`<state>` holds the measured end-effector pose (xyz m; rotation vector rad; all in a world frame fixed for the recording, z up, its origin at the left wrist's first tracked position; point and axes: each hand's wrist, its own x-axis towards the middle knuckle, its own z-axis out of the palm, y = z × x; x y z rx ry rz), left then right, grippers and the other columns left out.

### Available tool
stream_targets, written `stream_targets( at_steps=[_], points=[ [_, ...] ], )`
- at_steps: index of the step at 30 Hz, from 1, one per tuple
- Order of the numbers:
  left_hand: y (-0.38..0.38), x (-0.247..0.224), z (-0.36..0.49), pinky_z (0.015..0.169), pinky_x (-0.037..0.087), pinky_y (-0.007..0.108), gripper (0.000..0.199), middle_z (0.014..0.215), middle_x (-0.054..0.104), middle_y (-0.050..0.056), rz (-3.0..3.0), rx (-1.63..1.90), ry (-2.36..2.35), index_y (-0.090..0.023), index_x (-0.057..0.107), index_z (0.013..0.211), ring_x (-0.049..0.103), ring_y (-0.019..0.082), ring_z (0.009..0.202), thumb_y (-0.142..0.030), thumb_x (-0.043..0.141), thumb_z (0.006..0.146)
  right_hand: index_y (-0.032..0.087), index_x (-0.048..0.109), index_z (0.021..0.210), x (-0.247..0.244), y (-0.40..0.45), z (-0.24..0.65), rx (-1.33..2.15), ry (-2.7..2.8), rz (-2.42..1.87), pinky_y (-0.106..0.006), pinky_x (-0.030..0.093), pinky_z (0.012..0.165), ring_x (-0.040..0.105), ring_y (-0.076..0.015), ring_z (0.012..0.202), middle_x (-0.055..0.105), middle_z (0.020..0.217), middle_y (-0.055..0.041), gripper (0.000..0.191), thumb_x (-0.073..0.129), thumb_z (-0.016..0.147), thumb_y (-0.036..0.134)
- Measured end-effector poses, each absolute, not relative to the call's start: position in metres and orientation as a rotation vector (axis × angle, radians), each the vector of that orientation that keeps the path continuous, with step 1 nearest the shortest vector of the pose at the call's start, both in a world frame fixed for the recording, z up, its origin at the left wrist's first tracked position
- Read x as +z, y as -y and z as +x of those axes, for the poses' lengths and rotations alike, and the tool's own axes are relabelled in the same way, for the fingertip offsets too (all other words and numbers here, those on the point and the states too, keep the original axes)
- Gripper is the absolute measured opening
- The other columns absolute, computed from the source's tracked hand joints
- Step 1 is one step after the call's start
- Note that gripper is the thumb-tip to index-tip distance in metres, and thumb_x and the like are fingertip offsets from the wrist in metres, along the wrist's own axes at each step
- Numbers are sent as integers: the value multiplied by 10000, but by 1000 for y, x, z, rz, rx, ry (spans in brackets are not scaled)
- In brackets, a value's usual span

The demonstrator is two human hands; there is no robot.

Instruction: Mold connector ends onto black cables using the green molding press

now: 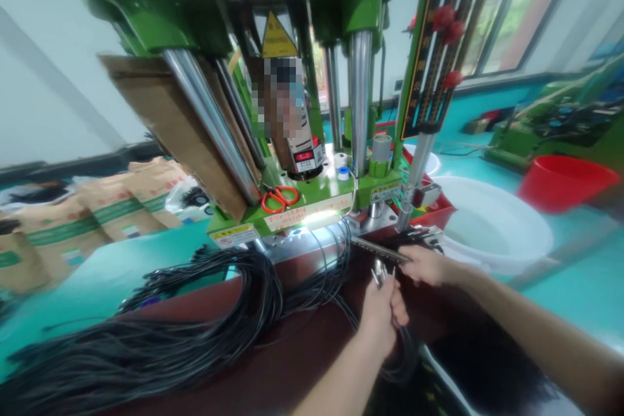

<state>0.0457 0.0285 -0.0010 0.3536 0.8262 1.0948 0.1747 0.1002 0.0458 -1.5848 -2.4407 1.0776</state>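
Metal bar [379,249] near plate edge [297,246] | right hand [425,265] gripping it | left hand [383,312] gripping pins [377,274]

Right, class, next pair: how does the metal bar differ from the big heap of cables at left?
The bar is straight; the cables curve and fan out. The bar is shiny grey; the cables are black. The right hand grips the bar, while neither hand touches that heap. Both are narrow.

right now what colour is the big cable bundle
The cable bundle is black, best seen in the head view.
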Motion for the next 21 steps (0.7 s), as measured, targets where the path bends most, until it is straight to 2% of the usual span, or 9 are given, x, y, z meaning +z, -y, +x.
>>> stream_targets(
  at_steps=[3, 7, 10, 16, 21],
  points=[
    [-25, 4, 52, 312, 189, 171, 414, 387, 300, -114, 512, 1100, -947, -186, 415, 693, 238, 27, 316, -497, 670, 594, 180, 457, 835, 21, -68, 187, 1401, 1892, -1559, -180, 220, 276, 284, -65, 269, 395, 444, 82, 170, 351, 807, 308],
    [-25, 4, 61, 287, 184, 159, 399, 399, 318, -107, 731, 1032, -1083, -187, 406, 665, 252, 24, 312, -475, 674, 598, 169, 498, 750, 3, -46, 189, 1599, 1160, -1341, -161, 169, 252, 235, -44, 225, 378, 361, 84, 389, 380, 825, 532],
    [-27, -2, 65, 276, 200, 157, 394, 394, 332, -100, 835, 1024, -1138, -183, 412, 634, 268, 26, 308, -476, 673, 598, 154, 504, 690, 6, -41, 186, 1588, 1116, -1277, -148, 166, 249, 245, -40, 215, 367, 322, 77, 414, 376, 842, 517],
    [-27, -8, 63, 274, 221, 163, 415, 370, 336, -100, 818, 1057, -1093, -179, 430, 635, 264, 29, 294, -513, 671, 583, 142, 542, 918, 12, -39, 185, 1621, 1171, -1187, -137, 143, 244, 244, -33, 233, 416, 400, 77, 358, 414, 850, 470],
    [-25, -11, 63, 276, 225, 159, 410, 389, 347, -93, 847, 1082, -1118, -175, 437, 630, 271, 28, 302, -508, 672, 585, 150, 535, 1006, 7, -37, 187, 1600, 1185, -1200, -136, 154, 245, 247, -35, 242, 439, 418, 68, 359, 422, 852, 454]
  ],
)
